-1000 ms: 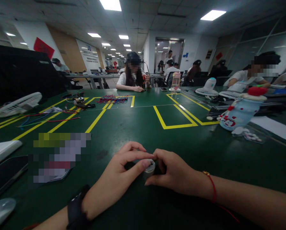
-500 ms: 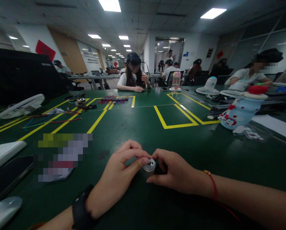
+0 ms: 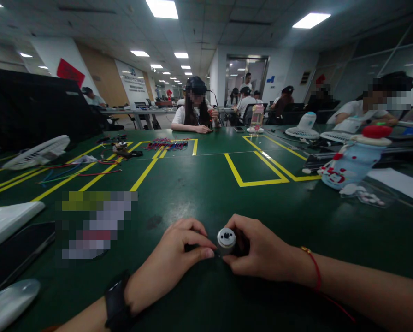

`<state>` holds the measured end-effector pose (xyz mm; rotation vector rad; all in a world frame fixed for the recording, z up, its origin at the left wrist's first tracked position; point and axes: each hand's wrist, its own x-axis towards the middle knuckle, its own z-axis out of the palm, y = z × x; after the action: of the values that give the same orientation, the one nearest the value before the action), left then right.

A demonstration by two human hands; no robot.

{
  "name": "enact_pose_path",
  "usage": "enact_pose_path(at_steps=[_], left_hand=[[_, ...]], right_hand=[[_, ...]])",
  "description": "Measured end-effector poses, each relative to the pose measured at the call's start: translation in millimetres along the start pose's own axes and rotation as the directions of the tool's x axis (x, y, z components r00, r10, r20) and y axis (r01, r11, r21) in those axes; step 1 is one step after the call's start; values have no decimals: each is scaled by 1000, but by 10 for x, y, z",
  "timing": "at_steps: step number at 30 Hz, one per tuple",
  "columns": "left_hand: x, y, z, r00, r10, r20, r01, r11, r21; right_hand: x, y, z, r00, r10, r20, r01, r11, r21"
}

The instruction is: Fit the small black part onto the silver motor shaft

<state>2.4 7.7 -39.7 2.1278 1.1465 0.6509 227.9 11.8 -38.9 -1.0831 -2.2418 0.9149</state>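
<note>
A small silver cylindrical motor (image 3: 226, 240) stands over the green tabletop in front of me, its round end face turned up with small holes and a dark centre. My right hand (image 3: 253, 246) grips it from the right, thumb at the near side and index finger at the far side. Just left of the motor is my left hand (image 3: 187, 244), thumb and index finger brought close together. Whether something tiny sits between those fingertips is hidden. The motor's lower part is dark and partly covered.
Loose wires (image 3: 85, 168) and a wire bundle (image 3: 168, 144) lie beyond on the yellow-taped table. At left are a white mouse (image 3: 13, 302) and a white fan (image 3: 37, 152). A blue bottle (image 3: 355, 161) stands at right. Across the table a person (image 3: 192, 110) sits working.
My left fingertips have come off the motor's top and moved down to its left side. The motor's end face now shows fully, with my right hand still around it.
</note>
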Motion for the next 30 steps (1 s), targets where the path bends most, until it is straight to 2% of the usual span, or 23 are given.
enact_pose_path(at_steps=[4, 10, 16, 30], left_hand=[[6, 22, -17, 999, 11, 30, -13, 999, 50], [-14, 52, -127, 1000, 0, 6, 1, 996, -88], [4, -10, -240, 999, -39, -1, 39, 999, -11], [-21, 51, -195, 994, 35, 100, -39, 998, 41]], right_hand=[[-2, -7, -5, 1000, -2, 8, 2, 1000, 11], [-21, -35, -21, 1000, -8, 29, 7, 999, 38], [-20, -64, -52, 1000, -17, 18, 17, 1000, 1], [-18, -64, -42, 999, -32, 17, 32, 999, -7]])
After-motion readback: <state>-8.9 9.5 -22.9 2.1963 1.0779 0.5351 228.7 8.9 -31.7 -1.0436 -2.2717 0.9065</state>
